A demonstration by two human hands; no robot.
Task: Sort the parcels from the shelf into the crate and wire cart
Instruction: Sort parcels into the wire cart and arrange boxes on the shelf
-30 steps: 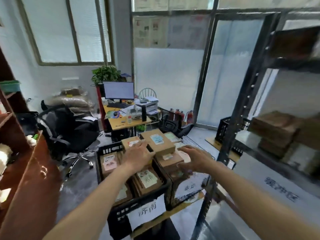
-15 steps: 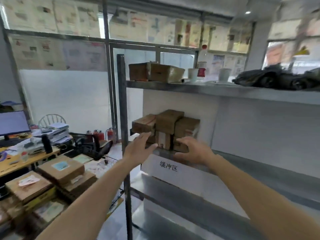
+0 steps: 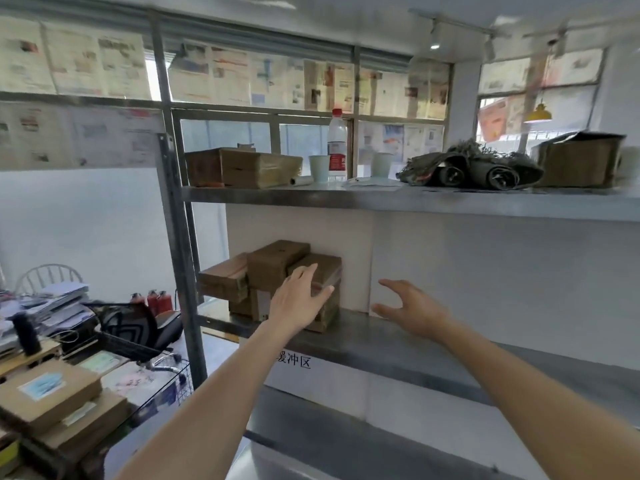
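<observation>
A cluster of brown cardboard parcels (image 3: 273, 268) sits at the left end of the metal shelf (image 3: 398, 344). My left hand (image 3: 299, 299) reaches over the front of the rightmost parcel (image 3: 329, 271) with straight, spread fingers, holding nothing. My right hand (image 3: 408, 306) hovers open over the bare shelf, right of the parcels and apart from them. At the lower left, the wire cart (image 3: 173, 379) shows its mesh edge, with stacked labelled parcels (image 3: 52, 389) beside it. The crate is out of view.
The upper shelf (image 3: 381, 197) carries two taped boxes (image 3: 242, 168), cups, a water bottle (image 3: 337, 143), rolled dark fabric (image 3: 471, 168) and an open carton (image 3: 578, 161). A steel upright (image 3: 176, 258) stands left of the parcels. A cluttered desk and red extinguishers (image 3: 152, 301) lie behind.
The view has turned from the crate and cart up to the shelf. Both hands left the crate parcels and reached toward the shelf; the right hand now hovers right of the parcels.
</observation>
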